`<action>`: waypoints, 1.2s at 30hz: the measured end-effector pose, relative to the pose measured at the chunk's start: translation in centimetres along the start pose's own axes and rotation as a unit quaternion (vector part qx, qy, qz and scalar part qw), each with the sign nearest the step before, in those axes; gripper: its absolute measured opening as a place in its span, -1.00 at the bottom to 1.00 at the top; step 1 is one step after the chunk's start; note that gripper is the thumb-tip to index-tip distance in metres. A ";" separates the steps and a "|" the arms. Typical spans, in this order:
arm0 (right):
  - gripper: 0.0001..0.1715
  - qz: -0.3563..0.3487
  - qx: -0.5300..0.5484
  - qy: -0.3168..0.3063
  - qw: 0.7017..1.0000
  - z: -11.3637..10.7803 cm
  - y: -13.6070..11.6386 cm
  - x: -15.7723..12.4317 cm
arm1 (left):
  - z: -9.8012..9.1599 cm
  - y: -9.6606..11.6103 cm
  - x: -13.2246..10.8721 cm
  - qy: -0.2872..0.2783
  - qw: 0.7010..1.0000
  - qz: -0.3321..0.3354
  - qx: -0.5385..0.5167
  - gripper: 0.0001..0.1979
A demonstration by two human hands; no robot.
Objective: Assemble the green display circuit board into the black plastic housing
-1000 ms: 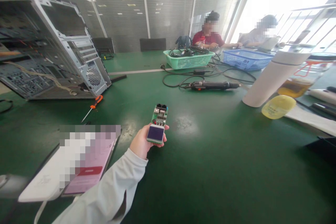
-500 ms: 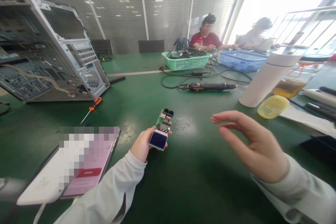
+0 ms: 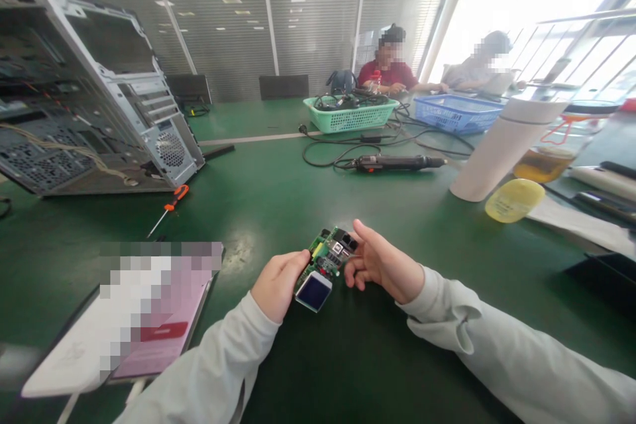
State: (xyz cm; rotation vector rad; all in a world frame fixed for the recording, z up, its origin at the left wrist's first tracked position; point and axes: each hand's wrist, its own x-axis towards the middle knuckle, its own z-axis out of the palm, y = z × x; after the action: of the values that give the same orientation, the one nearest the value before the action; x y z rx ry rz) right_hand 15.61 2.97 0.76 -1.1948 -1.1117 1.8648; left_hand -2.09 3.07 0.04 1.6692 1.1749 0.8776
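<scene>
A small green circuit board [image 3: 328,257] with a dark square screen at its lower end is tilted above the table, near the middle of the view. My left hand [image 3: 281,281] grips its left edge, thumb on top. At the board's upper right end is my right hand [image 3: 380,262], thumb raised and fingers curled but apart; the fingertips are beside or against the board's edge, and I cannot tell if they touch it.
An open computer case [image 3: 99,93] stands at the left, an orange screwdriver [image 3: 171,205] before it. A phone [image 3: 163,324] lies lower left. Further back are an electric screwdriver [image 3: 397,163], green basket [image 3: 350,118] and blue basket [image 3: 457,114]. A white bottle [image 3: 501,146] stands right. Two people sit behind.
My right hand has moved left from the right side to the board. The board, in my left hand, has come slightly nearer and turned clockwise.
</scene>
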 end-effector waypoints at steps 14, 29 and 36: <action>-0.39 -0.304 -0.333 -0.009 0.893 -1.6 1.2 -0.7 | -0.3 0.5 -1.1 0.020 0.947 0.210 0.244 -0.78; -0.66 -0.438 -0.542 0.034 0.717 -2.0 -0.2 -1.6 | -0.3 0.0 -0.8 0.017 0.959 0.211 0.191 -0.61; -0.64 -0.407 -0.406 0.048 0.817 -2.1 0.0 -1.6 | -0.3 -0.5 -0.5 -0.003 0.971 0.178 0.162 -0.64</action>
State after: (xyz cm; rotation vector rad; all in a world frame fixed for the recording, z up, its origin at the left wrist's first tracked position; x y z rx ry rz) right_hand 18.11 2.20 0.86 -0.9298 -2.0444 0.6463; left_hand -2.64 2.73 -0.38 2.1957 1.0723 0.9301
